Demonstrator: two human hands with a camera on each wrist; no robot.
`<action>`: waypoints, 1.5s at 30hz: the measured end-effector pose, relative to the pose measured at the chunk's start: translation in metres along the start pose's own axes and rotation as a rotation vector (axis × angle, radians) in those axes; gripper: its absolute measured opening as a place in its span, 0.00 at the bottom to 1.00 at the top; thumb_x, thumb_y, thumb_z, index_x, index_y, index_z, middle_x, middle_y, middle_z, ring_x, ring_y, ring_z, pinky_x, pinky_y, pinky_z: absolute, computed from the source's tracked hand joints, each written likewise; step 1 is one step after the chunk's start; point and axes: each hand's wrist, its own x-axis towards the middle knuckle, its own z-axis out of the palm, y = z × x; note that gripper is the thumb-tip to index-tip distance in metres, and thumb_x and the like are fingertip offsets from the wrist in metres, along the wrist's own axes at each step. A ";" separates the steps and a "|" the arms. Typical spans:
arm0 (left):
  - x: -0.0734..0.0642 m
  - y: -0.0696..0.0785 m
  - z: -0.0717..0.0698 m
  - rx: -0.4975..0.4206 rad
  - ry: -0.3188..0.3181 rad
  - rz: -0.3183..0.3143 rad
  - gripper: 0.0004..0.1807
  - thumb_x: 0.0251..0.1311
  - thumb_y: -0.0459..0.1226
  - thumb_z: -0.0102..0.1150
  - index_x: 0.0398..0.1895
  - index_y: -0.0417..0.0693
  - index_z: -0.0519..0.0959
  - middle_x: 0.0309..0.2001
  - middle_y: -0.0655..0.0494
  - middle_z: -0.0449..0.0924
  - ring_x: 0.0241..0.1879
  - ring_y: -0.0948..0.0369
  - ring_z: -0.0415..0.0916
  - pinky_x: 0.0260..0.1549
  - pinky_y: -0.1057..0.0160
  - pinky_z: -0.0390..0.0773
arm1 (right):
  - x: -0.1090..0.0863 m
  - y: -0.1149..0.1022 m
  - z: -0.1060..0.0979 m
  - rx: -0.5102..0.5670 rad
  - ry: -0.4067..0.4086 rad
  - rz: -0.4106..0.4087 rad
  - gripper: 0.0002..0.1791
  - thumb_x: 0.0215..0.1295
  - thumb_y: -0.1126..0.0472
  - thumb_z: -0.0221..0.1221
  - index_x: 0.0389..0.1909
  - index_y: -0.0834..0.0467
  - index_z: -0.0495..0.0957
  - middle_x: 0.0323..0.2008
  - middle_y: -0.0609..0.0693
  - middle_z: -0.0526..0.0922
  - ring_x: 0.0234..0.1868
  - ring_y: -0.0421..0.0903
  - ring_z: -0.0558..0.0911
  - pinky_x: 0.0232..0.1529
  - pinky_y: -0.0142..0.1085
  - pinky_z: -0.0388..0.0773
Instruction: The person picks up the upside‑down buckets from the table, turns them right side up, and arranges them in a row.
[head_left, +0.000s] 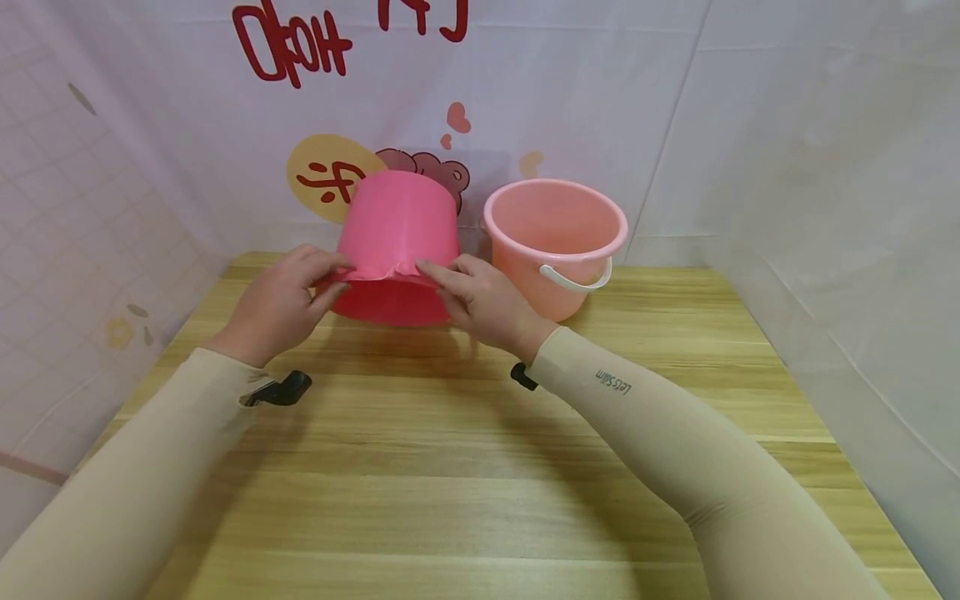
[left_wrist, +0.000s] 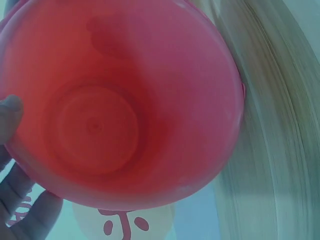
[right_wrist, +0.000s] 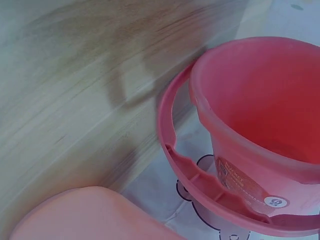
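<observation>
A deep-pink bucket (head_left: pixel 401 221) is tipped on the wood-grain table, its base raised toward the back and its mouth facing me and down. At the left of the rim, my left hand (head_left: pixel 281 300) pinches the edge. The left wrist view shows that thumb (left_wrist: pixel 9 117) inside the mouth and the fingers (left_wrist: pixel 37 217) outside. My right hand (head_left: pixel 487 304) grips the rim at the right, index finger on its upper edge. It is out of sight in the right wrist view, where the bucket's pink handle (right_wrist: pixel 210 187) hangs below the rim.
To the right, a light-pink bucket (head_left: pixel 555 250) stands upright, its white handle (head_left: pixel 576 282) hanging at the front. The wood-grain table (head_left: pixel 420 483) reaches back to a white printed curtain (head_left: pixel 585 83). Curtains also flank both sides.
</observation>
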 end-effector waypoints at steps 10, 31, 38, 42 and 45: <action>-0.002 -0.006 0.005 0.080 0.180 0.205 0.30 0.64 0.28 0.69 0.69 0.55 0.80 0.45 0.44 0.82 0.34 0.52 0.77 0.28 0.54 0.79 | 0.003 0.002 -0.003 -0.008 -0.040 0.072 0.25 0.73 0.64 0.62 0.70 0.56 0.79 0.35 0.55 0.78 0.36 0.48 0.75 0.38 0.36 0.77; 0.005 0.000 0.009 0.149 0.238 0.211 0.24 0.67 0.27 0.64 0.63 0.55 0.85 0.46 0.38 0.81 0.41 0.45 0.79 0.32 0.46 0.84 | 0.009 0.002 -0.008 0.015 -0.034 0.155 0.26 0.74 0.64 0.62 0.71 0.57 0.77 0.41 0.57 0.81 0.41 0.49 0.78 0.42 0.37 0.80; 0.009 0.002 0.010 0.150 0.243 0.168 0.26 0.68 0.26 0.62 0.66 0.56 0.83 0.47 0.39 0.81 0.42 0.45 0.79 0.34 0.45 0.84 | 0.009 0.004 -0.009 0.025 -0.045 0.192 0.26 0.76 0.63 0.60 0.73 0.56 0.76 0.44 0.57 0.82 0.44 0.50 0.79 0.45 0.37 0.81; 0.010 0.003 0.011 0.151 0.241 0.144 0.25 0.69 0.27 0.60 0.66 0.56 0.83 0.47 0.39 0.82 0.42 0.45 0.79 0.33 0.45 0.84 | 0.008 0.005 -0.010 0.036 -0.060 0.212 0.27 0.76 0.63 0.60 0.74 0.56 0.75 0.45 0.57 0.82 0.45 0.50 0.80 0.45 0.37 0.81; 0.012 0.004 0.011 0.155 0.229 0.127 0.25 0.71 0.27 0.58 0.66 0.56 0.83 0.47 0.40 0.81 0.42 0.45 0.79 0.33 0.44 0.84 | 0.008 0.006 -0.010 0.037 -0.070 0.221 0.28 0.75 0.63 0.61 0.74 0.56 0.74 0.46 0.57 0.83 0.46 0.50 0.80 0.46 0.37 0.82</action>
